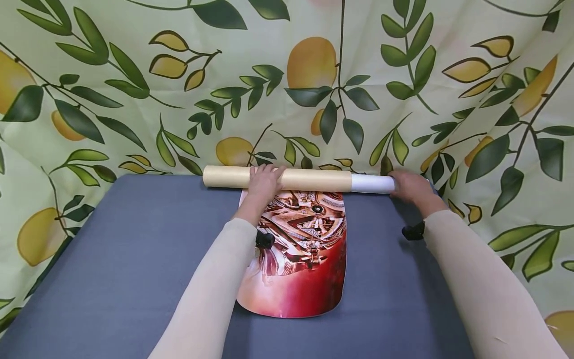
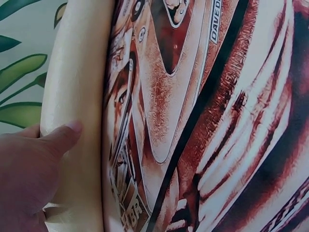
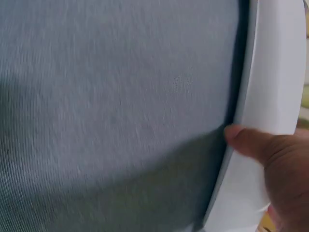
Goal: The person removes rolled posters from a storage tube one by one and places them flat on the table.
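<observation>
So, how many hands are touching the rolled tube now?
2. The left hand rests on the tan part of the rolled tube, above the red poster. The right hand holds its white end, fingers curled around it.

Tan tube [image 1: 309,180] with white end [image 1: 372,183], poster [image 1: 298,254] printed in red, brown and white, grey bench [image 1: 134,259], pale green backdrop [image 1: 287,75] patterned with lemons and leaves, beige sleeves [image 1: 475,284]
</observation>
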Demonstrator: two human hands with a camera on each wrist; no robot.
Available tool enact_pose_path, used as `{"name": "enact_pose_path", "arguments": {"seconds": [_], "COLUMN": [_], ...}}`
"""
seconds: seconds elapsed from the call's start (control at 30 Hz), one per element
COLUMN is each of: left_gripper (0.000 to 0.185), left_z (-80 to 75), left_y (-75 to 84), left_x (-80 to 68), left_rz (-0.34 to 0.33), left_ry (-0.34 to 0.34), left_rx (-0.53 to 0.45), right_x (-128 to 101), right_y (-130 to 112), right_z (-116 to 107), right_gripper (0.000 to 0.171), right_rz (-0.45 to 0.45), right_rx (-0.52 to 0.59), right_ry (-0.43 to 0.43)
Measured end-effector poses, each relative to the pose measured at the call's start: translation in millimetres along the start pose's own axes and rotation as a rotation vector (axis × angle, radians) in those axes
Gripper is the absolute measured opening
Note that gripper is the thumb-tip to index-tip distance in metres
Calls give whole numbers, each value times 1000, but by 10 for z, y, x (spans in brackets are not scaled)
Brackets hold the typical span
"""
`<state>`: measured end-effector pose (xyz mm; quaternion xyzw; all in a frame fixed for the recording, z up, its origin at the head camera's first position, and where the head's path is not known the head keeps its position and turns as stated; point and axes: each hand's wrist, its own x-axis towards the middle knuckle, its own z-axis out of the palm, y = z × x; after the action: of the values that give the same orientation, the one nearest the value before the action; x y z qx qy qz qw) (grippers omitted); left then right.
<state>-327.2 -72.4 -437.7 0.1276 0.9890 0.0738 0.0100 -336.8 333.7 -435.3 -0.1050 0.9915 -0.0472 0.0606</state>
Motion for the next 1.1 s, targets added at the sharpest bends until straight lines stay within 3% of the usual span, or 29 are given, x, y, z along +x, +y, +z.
{"name": "enact_pose_path", "arguments": {"seconds": [0.13, 0.27, 0.4, 0.53, 0.8, 0.97, 1.1], "left_gripper": [64, 65, 65, 65, 66, 66, 67], "left_z": [22, 40, 40, 37, 46, 53, 45], "left_y": [-14, -26, -23, -16, -22, -35, -71], "left_x": [-3, -5, -9, -15, -7, -4, -29], "left_rz": [1, 4, -7, -9, -11, -18, -22], "left_ry": [-1, 2, 3, 0, 13, 2, -6], "left_rx": [9, 15, 11, 12, 19, 27, 9], "right_x": [-8, 91, 217, 292, 270, 164, 141], "right_y": [-40, -314, -639, -814, -593, -382, -375], "right_z": [-2, 34, 49, 61, 46, 43, 64], "right_gripper": [68, 81, 73, 62, 59, 60, 61], "right_rz": [-41, -168, -273, -267, -183, -152, -150], "right_rx": [-48, -55, -34, -42, -54, -48, -51], "right_ry": [29, 89, 104, 86, 25, 29, 52]}}
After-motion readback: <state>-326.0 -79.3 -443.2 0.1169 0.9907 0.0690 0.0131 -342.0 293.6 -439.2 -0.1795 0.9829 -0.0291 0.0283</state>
